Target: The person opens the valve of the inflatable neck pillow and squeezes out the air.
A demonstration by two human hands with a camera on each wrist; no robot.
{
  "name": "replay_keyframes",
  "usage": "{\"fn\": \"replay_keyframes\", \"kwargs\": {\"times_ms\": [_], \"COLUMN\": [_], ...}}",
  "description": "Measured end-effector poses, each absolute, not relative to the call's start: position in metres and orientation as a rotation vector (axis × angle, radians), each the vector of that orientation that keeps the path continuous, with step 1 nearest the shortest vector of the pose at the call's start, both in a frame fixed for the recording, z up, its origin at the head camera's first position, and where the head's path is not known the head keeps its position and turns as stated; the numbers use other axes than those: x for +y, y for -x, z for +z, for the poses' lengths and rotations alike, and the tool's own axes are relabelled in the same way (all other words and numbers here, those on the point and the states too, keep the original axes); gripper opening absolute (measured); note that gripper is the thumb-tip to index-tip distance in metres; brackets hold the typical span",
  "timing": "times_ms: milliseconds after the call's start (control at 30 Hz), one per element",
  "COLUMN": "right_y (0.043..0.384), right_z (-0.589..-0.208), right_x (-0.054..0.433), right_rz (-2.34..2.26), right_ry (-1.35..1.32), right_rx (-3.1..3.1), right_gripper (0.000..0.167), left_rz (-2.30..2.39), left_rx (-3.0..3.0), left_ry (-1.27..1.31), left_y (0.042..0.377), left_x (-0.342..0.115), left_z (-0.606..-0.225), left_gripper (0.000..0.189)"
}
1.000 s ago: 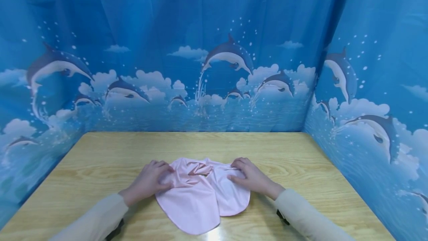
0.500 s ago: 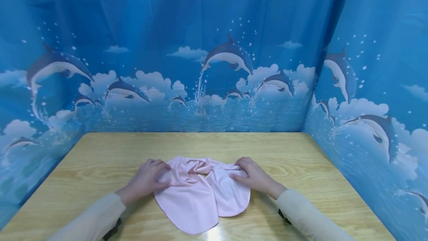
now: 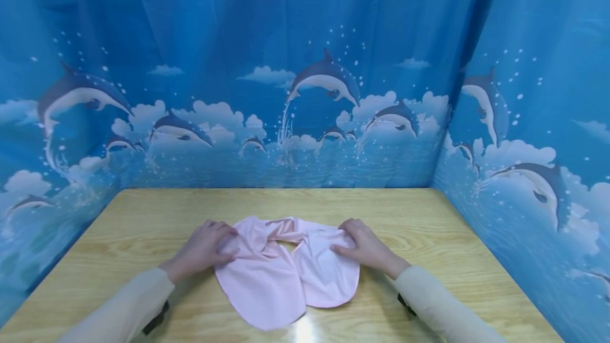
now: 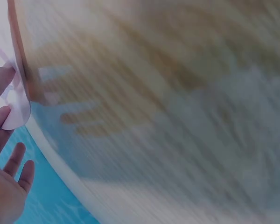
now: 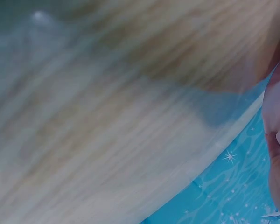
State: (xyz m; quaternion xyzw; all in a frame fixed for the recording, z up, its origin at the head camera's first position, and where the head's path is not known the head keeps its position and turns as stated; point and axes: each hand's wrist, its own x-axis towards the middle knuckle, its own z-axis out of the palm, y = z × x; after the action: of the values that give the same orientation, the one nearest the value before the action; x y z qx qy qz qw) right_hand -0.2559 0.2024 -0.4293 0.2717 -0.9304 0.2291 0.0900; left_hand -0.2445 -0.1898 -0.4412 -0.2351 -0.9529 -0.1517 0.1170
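Observation:
A thin pink cloth with two rounded flaps lies near the table's front, with a small gap and bunched folds at its upper middle. At its left side my left hand pinches the edge between thumb and finger. The left wrist view shows that hand at the frame's left border, its outer fingers loose beside the cloth. My right hand pinches the upper right edge of the cloth. Only a sliver of the right hand shows in the right wrist view, where the cloth meets it.
The wood-grain table stretches behind and to both sides of the cloth. A blue curtain printed with dolphins stands along its back and sides. Light glares on the table in front of the cloth.
My left hand has moved left and slightly away from me, drawing the cloth's left side along. My right hand has shifted slightly right and away. The gap in the cloth is wider.

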Motion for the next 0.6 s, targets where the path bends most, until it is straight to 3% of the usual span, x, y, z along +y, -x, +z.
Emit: {"fn": "replay_keyframes", "kwargs": {"times_ms": [400, 600], "right_y": [0.262, 0.256], "right_z": [-0.432, -0.431], "right_x": [0.204, 0.204], "right_rz": [0.682, 0.76], "right_ry": [-0.812, -0.797], "right_rx": [-2.79, -2.851], "right_gripper": [0.045, 0.059], "left_rz": [-0.444, -0.399], "left_rx": [-2.796, -2.702], "left_ry": [0.684, 0.665], "left_y": [0.246, 0.238], "left_x": [-0.196, -0.187], "left_z": [-0.439, -0.442], "left_gripper": [0.045, 0.039]}}
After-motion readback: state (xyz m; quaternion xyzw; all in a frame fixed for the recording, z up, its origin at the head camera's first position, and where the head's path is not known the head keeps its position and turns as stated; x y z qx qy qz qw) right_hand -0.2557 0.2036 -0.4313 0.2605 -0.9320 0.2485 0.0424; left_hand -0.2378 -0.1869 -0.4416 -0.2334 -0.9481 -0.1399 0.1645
